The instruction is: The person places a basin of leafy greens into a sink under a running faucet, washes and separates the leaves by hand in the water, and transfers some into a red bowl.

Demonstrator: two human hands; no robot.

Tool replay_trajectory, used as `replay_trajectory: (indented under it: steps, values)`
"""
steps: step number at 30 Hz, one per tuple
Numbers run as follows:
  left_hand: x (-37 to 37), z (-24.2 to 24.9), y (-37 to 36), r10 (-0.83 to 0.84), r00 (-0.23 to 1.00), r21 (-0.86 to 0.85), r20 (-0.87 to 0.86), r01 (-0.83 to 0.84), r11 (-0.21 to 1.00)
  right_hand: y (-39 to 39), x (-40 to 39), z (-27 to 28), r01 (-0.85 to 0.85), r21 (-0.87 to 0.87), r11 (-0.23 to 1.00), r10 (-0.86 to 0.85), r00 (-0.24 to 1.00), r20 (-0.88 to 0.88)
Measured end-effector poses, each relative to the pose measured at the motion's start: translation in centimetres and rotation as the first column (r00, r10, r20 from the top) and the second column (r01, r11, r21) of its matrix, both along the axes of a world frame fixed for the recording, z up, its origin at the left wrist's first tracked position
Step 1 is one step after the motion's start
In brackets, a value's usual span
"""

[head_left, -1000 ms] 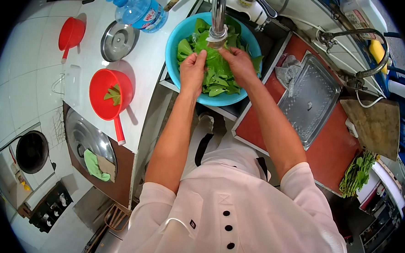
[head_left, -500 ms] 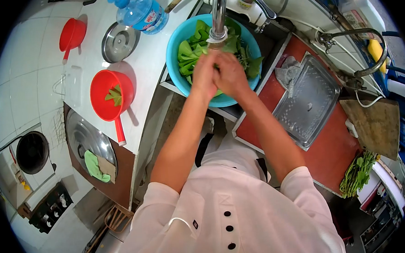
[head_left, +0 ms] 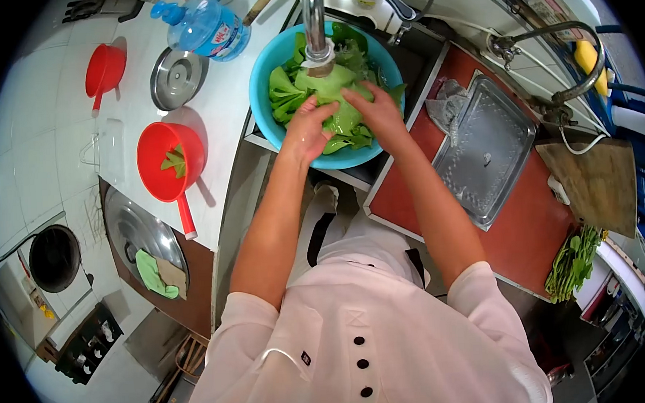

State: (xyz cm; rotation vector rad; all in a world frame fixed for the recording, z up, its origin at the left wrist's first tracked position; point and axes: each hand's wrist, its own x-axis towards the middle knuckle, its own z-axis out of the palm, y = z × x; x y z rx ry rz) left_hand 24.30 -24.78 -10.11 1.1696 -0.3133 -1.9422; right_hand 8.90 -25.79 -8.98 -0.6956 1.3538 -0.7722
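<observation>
Since half a second ago the hands have been drawn apart: then clasped together over the leaves, now separated. The left hand (head_left: pixel 305 126) is laid with fingers spread on the near-left side of the green leaves (head_left: pixel 332 99); the right hand (head_left: pixel 380 111) is laid on their near-right side, fingers partly curled over a large leaf. Whether anything is pinched under the right fingers cannot be told.

The leaves are heaped in the blue bowl (head_left: pixel 263 113), which is set in the sink directly under the tap (head_left: pixel 315 27). Running water cannot be made out.

To the left, on the white table (head_left: pixel 219 112), a red scoop (head_left: pixel 167 162) with a few leaves in it is seen, with a second red scoop (head_left: pixel 104 67), a steel lid (head_left: pixel 177 78) and a water bottle (head_left: pixel 207 25) farther off. To the right, a steel tray (head_left: pixel 484 149) is seen on a red surface, and a bunch of greens (head_left: pixel 574 261) lies well apart at the near right.

Step judged in hand: leaves being rinsed and turned in the bowl. The next move is judged to call for the leaves being gathered from both sides and lifted or turned beneath the tap without spilling over the rim.
</observation>
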Motion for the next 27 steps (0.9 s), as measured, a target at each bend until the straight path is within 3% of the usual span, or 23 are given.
replay_trajectory:
  steps: [2, 4, 10, 12, 13, 15, 19, 22, 24, 25, 27]
  values:
    - [-0.4, 0.4, 0.4, -0.036, 0.999, -0.007, 0.025, 0.037, 0.999, -1.0, 0.3, -2.7, 0.073, 0.011, 0.997, -0.073, 0.997, -0.004]
    - [-0.3, 0.2, 0.4, -0.066, 0.996, -0.013, 0.056, 0.067, 0.998, -1.6, 0.2, -2.9, 0.001, -0.028, 1.000, 0.008, 0.946, 0.324]
    - [0.1, -0.1, -0.5, -0.109, 0.950, 0.010, 0.293, 0.111, 0.994, -3.0, 0.5, -2.9, 0.138, -0.115, 0.984, -0.120, 0.981, 0.152]
    - [-0.6, -0.4, -1.2, -0.106, 0.919, -0.212, 0.379, 0.198, 0.957, -3.0, 0.5, -2.9, 0.164, -0.139, 0.977, -0.134, 0.970, 0.203]
    - [-0.7, -0.3, -1.6, -0.103, 0.920, -0.214, 0.378, 0.195, 0.957, -3.1, 0.6, -2.9, 0.191, -0.162, 0.968, -0.145, 0.955, 0.260]
    - [-0.8, 0.1, -2.2, -0.124, 0.830, -0.289, 0.543, 0.324, 0.901, -3.2, 0.0, -3.0, 0.166, -0.167, 0.972, -0.130, 0.970, 0.207]
    - [0.2, 0.4, -3.6, -0.235, 0.738, -0.186, 0.632, 0.440, 0.879, -3.2, -0.6, -3.7, 0.151, -0.223, 0.963, -0.128, 0.985, 0.112]
    - [0.7, -0.5, -3.8, -0.260, 0.763, -0.115, 0.592, 0.399, 0.910, -2.8, 0.2, -4.0, 0.099, -0.310, 0.946, -0.098, 0.995, 0.019]
    - [0.1, -0.2, -3.4, 0.058, 0.927, -0.117, 0.370, -0.015, 0.993, -2.0, 0.7, -3.2, 0.059, -0.248, 0.967, -0.047, 0.997, 0.056]
    - [0.1, 0.2, -3.3, 0.053, 0.928, -0.115, 0.368, -0.011, 0.993, -1.5, 1.0, -2.6, 0.013, -0.183, 0.983, 0.005, 0.995, 0.096]
    - [0.4, 0.8, -3.3, 0.220, 0.953, -0.067, 0.210, -0.210, 0.975, -0.3, 1.3, -3.2, -0.001, -0.232, 0.973, 0.027, 0.994, 0.110]
